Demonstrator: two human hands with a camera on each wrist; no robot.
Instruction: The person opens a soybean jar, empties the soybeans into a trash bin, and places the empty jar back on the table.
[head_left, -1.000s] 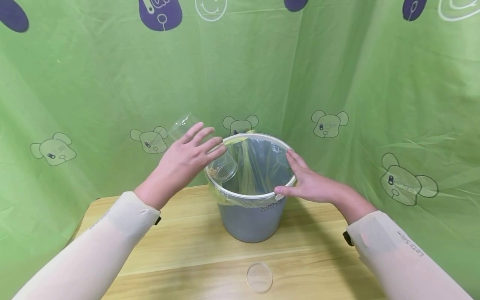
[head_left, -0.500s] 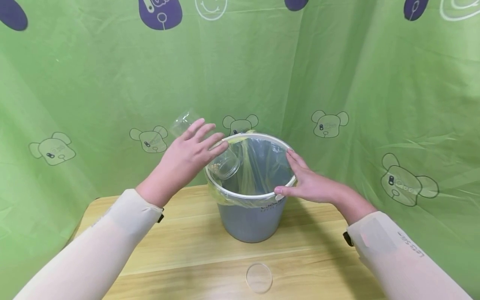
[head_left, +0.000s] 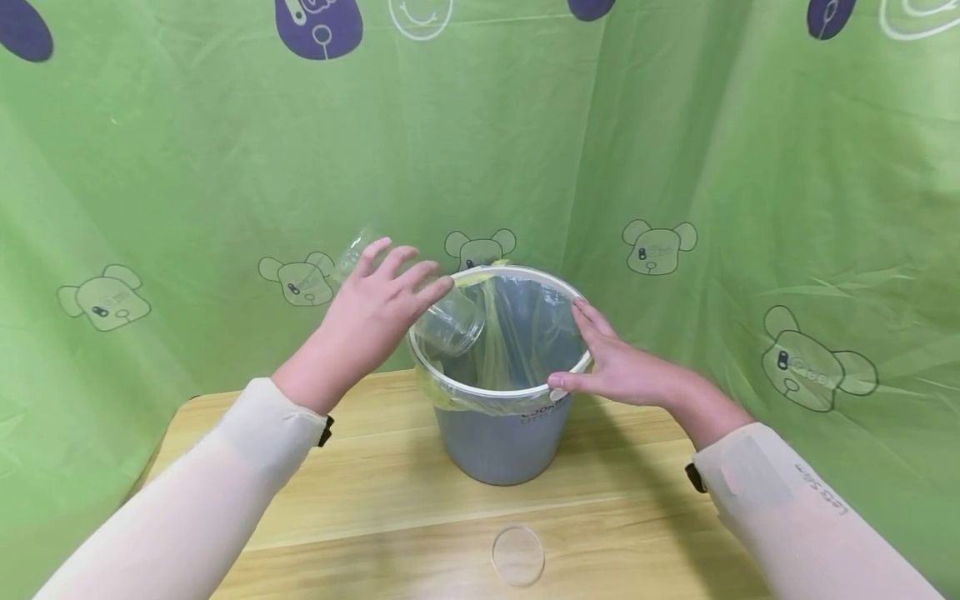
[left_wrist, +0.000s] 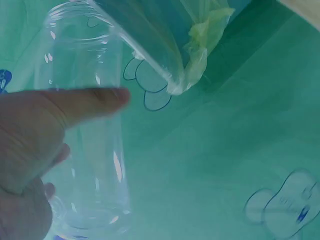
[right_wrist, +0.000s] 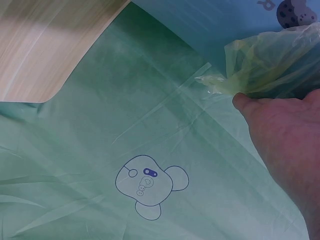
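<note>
My left hand (head_left: 371,304) grips a clear plastic jar (head_left: 452,321) that tilts down to the right, its mouth over the left part of a grey-blue trash bin (head_left: 502,446). In the left wrist view, the thumb lies across the see-through jar (left_wrist: 97,165) and no contents show in it. A thin yellowish bag (head_left: 491,333) lines the bin and folds over its white rim. My right hand (head_left: 626,367) rests against the bin's right side, thumb and fingers spread straight along the rim. In the right wrist view, the right hand (right_wrist: 290,130) touches the bag's folded edge (right_wrist: 270,65).
A clear round lid (head_left: 518,556) lies on the wooden table (head_left: 360,492) in front of the bin. Green cloth (head_left: 225,167) with printed bear heads hangs behind the table and at both sides.
The jar has shifted a little right at its mouth with the left hand. Small brown bits near the mouth earlier no longer show inside. The right hand and bin have stayed put.
</note>
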